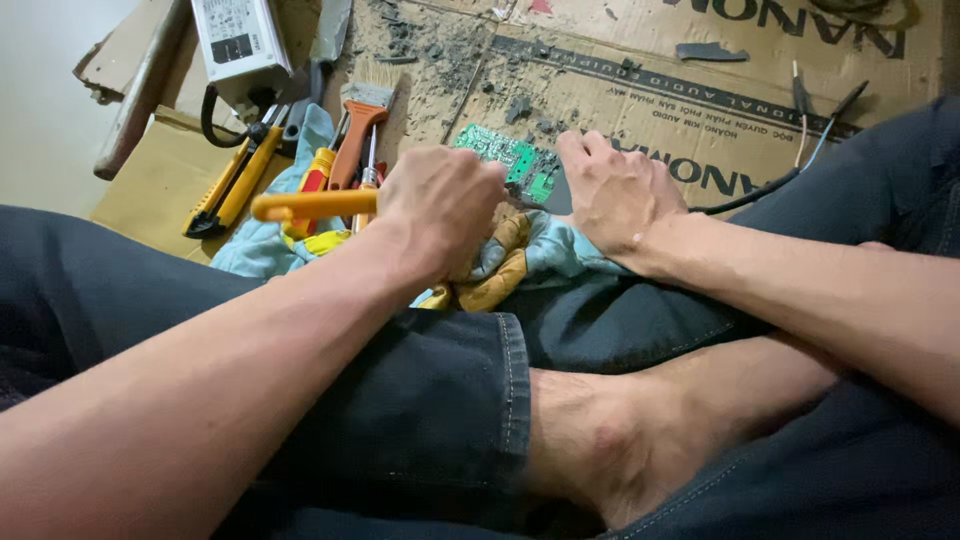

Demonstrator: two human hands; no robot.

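The left hand (440,210) is closed in a fist around a tool with a long yellow plastic handle (312,204), whose working end is hidden behind the knuckles and points toward the green printed circuit board (505,155). The right hand (615,190) lies flat with fingers together, pressing down just beside the board's right edge; whether it actually pins the board I cannot tell. The board lies on the flattened brown cardboard sheet (640,90), just beyond the crossed legs in dark jeans. It looks thin, light and stiff, likely brittle at its corners and fragile where components sit, so holding it by its bare edges seems the safer grip. Under both hands lies a crumpled blue and yellow cloth (520,255), soft and likely to slide. To the left lie a yellow-handled utility knife (232,180), an orange-handled scraper (355,125) and a slim screwdriver (369,165). Above them sits a white rectangular box-shaped power unit (238,40) with a black cable. Grey crumbled debris (440,60) is scattered on the cardboard, and thin black wires (790,170) trail at the right. No open container shows.
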